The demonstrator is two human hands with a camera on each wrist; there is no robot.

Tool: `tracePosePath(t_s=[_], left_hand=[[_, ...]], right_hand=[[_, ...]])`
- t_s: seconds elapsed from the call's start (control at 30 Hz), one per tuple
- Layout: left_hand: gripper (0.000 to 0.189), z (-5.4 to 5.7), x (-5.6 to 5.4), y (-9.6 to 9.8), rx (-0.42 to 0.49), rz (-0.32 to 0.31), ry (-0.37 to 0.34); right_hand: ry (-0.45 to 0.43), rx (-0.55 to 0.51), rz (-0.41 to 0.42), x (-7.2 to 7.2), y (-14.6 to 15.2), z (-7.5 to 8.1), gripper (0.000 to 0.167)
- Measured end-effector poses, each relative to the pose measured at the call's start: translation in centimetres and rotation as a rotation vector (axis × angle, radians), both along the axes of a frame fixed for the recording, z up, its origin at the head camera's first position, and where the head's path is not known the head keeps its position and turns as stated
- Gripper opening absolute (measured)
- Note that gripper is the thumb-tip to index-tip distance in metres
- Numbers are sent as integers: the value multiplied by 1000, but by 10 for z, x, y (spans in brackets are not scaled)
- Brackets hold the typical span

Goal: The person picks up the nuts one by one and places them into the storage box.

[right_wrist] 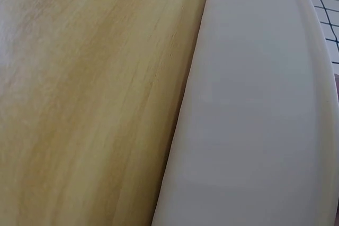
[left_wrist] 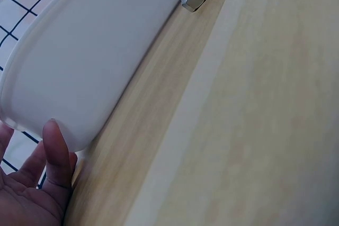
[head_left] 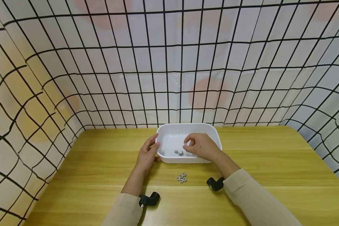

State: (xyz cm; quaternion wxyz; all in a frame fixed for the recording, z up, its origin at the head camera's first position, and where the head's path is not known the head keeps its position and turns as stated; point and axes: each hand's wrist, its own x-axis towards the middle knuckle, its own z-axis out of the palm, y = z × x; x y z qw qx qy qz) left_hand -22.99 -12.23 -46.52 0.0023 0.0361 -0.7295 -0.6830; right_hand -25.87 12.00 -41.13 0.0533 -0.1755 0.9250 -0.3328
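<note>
A white plastic bin (head_left: 188, 159) stands on the wooden table. My left hand (head_left: 147, 154) rests against its left end, fingers and thumb spread along the outside; the left wrist view shows the thumb (left_wrist: 55, 149) touching the outer wall. Over the inside of the bin, my right hand (head_left: 202, 146) pinches a small metal hex nut (head_left: 185, 143) between thumb and index finger. More nuts (head_left: 181, 153) lie on the bin floor below. A cluster of several hex nuts (head_left: 181, 178) lies on the table just in front of the bin. The right wrist view hides my right hand behind the bin wall.
Behind and on both sides of the wooden table (head_left: 271, 157) hangs a pale curtain with a black grid (head_left: 173, 73). A black wrist camera (head_left: 151, 199) sits on my left wrist and another black wrist camera (head_left: 214, 184) on my right.
</note>
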Motion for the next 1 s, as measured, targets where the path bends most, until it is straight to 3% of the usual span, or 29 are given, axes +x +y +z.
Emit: tracePosePath(t_s=[0.63,1.0], left_hand=[[46,0,-1,-1,-3,-2,-5],[46,0,-2,-1,-1,-5,-3]], right_hand=[[13,-44,-6,6,-1,5,14],[52,-80,10,26,-5,19,15]])
